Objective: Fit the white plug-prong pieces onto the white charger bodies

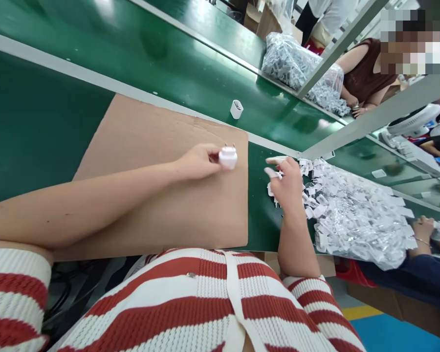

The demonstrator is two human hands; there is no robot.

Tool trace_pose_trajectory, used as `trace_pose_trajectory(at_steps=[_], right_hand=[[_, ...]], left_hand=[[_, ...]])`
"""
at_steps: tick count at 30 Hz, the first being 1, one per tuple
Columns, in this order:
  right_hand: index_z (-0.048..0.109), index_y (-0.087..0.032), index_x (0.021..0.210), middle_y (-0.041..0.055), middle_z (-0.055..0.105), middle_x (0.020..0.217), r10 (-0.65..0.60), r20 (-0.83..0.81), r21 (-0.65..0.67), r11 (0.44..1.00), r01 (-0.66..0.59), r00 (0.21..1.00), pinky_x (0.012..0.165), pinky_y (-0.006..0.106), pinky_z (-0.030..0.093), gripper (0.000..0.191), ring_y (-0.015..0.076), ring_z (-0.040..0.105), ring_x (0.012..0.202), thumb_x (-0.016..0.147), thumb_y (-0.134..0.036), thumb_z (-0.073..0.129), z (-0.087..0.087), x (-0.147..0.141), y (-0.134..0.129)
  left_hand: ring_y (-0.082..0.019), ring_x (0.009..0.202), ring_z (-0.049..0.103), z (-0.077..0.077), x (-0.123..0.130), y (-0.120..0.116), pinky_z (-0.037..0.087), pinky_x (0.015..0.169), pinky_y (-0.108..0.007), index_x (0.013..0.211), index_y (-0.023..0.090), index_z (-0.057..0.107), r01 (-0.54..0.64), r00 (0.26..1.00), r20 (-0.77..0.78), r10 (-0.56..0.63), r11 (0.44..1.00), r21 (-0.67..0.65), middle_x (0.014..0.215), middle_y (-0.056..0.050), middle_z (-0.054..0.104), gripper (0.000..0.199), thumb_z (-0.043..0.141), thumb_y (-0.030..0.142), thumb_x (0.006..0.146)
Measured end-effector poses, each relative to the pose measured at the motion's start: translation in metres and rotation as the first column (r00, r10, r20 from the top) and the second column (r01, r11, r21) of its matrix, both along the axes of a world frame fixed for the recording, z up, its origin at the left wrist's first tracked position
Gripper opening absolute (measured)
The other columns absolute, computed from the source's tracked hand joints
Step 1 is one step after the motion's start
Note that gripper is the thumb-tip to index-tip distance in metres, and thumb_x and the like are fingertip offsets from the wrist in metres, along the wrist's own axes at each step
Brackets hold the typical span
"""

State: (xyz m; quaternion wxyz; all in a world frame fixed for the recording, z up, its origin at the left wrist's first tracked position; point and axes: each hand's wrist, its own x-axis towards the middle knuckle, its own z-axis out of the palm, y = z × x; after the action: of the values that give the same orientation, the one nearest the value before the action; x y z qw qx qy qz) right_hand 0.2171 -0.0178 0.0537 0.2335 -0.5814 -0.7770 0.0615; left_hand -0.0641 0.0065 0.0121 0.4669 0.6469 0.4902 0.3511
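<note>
My left hand [204, 161] is closed on a white plug adapter [228, 157] above the brown cardboard sheet [161, 210]. Two metal pins point up from the adapter, away from me. To the right of the sheet, my right hand [286, 181] has its thumb and forefinger apart, with white covers on those fingertips and nothing held between them. It is beside a heap of small white plastic parts [317, 208]. Another white casing [236, 109] stands on the green surface beyond the cardboard, its open end facing up.
A large pile of white parts in clear plastic [359, 215] lies at the right. A metal post [381, 112] slants across the upper right. A bag of grey parts [293, 61] and a seated person [370, 68] are beyond. Another person's hand [423, 229] is at the far right.
</note>
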Motion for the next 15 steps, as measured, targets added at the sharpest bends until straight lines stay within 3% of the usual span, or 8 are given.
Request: trace_pose_trajectory(at_steps=[3, 5, 7, 10, 12, 15], right_hand=[[0.077, -0.022, 0.117, 0.013, 0.075, 0.12, -0.236, 0.343, -0.11, 0.951, 0.288, 0.909, 0.093, 0.048, 0.053, 0.035, 0.0352, 0.066, 0.114, 0.089, -0.015, 0.057, 0.007, 0.028, 0.01], [0.078, -0.022, 0.117, 0.0137, 0.076, 0.118, -0.252, 0.466, -0.207, 0.901, 0.381, 0.848, 0.091, 0.048, 0.052, 0.038, 0.0371, 0.068, 0.113, 0.084, -0.014, 0.061, 0.006, 0.035, 0.016], [0.079, -0.023, 0.109, 0.0127, 0.078, 0.111, -0.259, 0.472, -0.264, 0.87, 0.416, 0.843, 0.09, 0.047, 0.051, 0.032, 0.0365, 0.07, 0.109, 0.081, -0.016, 0.064, 0.002, 0.034, 0.021], [0.075, -0.024, 0.096, 0.011, 0.078, 0.109, -0.319, 0.315, -0.28, 0.869, 0.409, 0.894, 0.086, 0.044, 0.051, 0.021, 0.0342, 0.072, 0.105, 0.079, -0.019, 0.065, -0.003, 0.03, 0.024], [0.07, -0.024, 0.092, 0.0094, 0.077, 0.113, -0.339, 0.111, -0.274, 0.893, 0.357, 0.934, 0.086, 0.042, 0.053, 0.013, 0.0319, 0.072, 0.106, 0.08, -0.024, 0.065, -0.005, 0.029, 0.023], [0.063, -0.025, 0.087, 0.0054, 0.077, 0.109, -0.317, -0.236, -0.292, 0.925, 0.245, 0.919, 0.086, 0.04, 0.055, 0.013, 0.0266, 0.074, 0.1, 0.08, -0.034, 0.068, -0.007, 0.026, 0.021]], left_hand=[[-0.022, 0.093, 0.064, 0.012, -0.017, 0.041, 0.046, 0.085, -0.032, 0.112, 0.017, 0.078, -0.264, 0.965, -0.013, 0.263, 0.963, -0.048, 0.105, -0.005, 0.075, 0.043, 0.088, 0.041, 0.077], [-0.017, 0.092, 0.059, 0.014, -0.03, 0.074, 0.043, 0.087, -0.031, 0.116, 0.016, 0.074, -0.433, 0.897, -0.101, 0.43, 0.902, -0.002, 0.108, -0.003, 0.073, 0.042, 0.085, 0.035, 0.081], [-0.015, 0.09, 0.051, 0.013, -0.043, 0.106, 0.039, 0.092, -0.031, 0.117, 0.016, 0.07, -0.547, 0.799, -0.255, 0.545, 0.834, 0.069, 0.108, 0.0, 0.069, 0.039, 0.082, 0.033, 0.085], [-0.015, 0.09, 0.042, 0.012, -0.056, 0.142, 0.029, 0.103, -0.034, 0.112, 0.016, 0.066, -0.612, 0.682, -0.412, 0.605, 0.78, 0.13, 0.102, 0.002, 0.063, 0.029, 0.077, 0.032, 0.09], [-0.016, 0.094, 0.04, 0.014, -0.059, 0.155, 0.024, 0.106, -0.037, 0.107, 0.014, 0.064, -0.621, 0.669, -0.436, 0.602, 0.775, 0.118, 0.102, 0.001, 0.062, 0.025, 0.076, 0.029, 0.09], [-0.022, 0.116, 0.039, 0.015, -0.052, 0.16, 0.018, 0.109, -0.042, 0.115, 0.01, 0.059, -0.674, 0.608, -0.455, 0.65, 0.726, 0.136, 0.125, -0.008, 0.06, 0.041, 0.081, 0.025, 0.084]])
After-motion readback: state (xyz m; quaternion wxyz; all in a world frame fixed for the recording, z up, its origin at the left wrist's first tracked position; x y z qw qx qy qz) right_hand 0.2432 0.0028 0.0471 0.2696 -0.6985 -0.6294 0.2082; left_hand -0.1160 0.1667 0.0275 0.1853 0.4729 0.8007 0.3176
